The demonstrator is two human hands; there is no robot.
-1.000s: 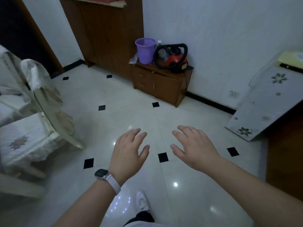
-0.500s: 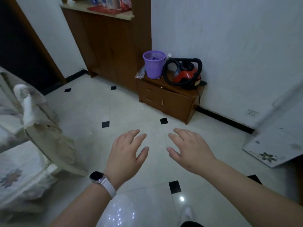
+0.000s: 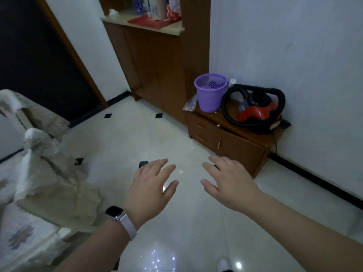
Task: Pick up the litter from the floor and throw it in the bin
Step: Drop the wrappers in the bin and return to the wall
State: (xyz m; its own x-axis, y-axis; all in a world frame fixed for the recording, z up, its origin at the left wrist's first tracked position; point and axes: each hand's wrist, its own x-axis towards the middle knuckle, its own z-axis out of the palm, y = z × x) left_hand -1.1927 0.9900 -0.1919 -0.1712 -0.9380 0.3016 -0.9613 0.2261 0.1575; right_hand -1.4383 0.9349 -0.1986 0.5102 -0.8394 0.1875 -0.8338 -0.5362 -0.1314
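Searching the glossy white tiled floor (image 3: 121, 138) for litter, I can see none on it; the nearest candidate is a clear crumpled plastic bag (image 3: 190, 104) on the low brown wooden cabinet (image 3: 231, 138), touching the purple perforated plastic bin (image 3: 210, 95). Over the last second my view has swung left and closer, bringing cabinet and bin nearer, so I judge I'm still approaching. My left hand (image 3: 149, 191) and right hand (image 3: 231, 183) hover palm-down, each grip spread and holding nothing.

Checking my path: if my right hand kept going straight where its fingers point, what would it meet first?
Probably bare floor tiles; the right hand points up-left, passing the low wooden cabinet. Depth is unclear.
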